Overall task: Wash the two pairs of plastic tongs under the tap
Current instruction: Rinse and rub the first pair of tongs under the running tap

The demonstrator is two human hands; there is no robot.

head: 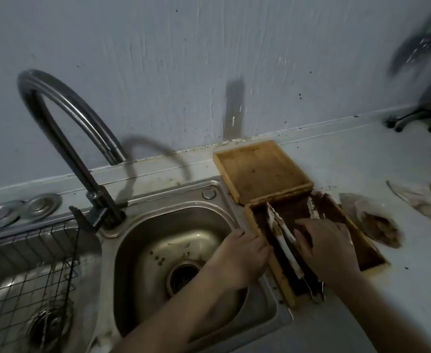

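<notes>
Both pairs of dirty white plastic tongs [284,239] lie in the soiled wooden tray [367,253] on the pale desk [362,161] — nothing washed yet. The right hand [326,247] reaches in open-fingered; the left hand [243,253] rests loosely open on the tray's edge. Next, I judge — grip them and carry them under the curved metal tap [64,118].

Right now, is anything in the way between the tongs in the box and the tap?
Nothing visible blocks the way. The tongs lie in the wooden box right beside the sink, the basin under the tap holds no dishes, and the left hand rests at the box's wall.
</notes>
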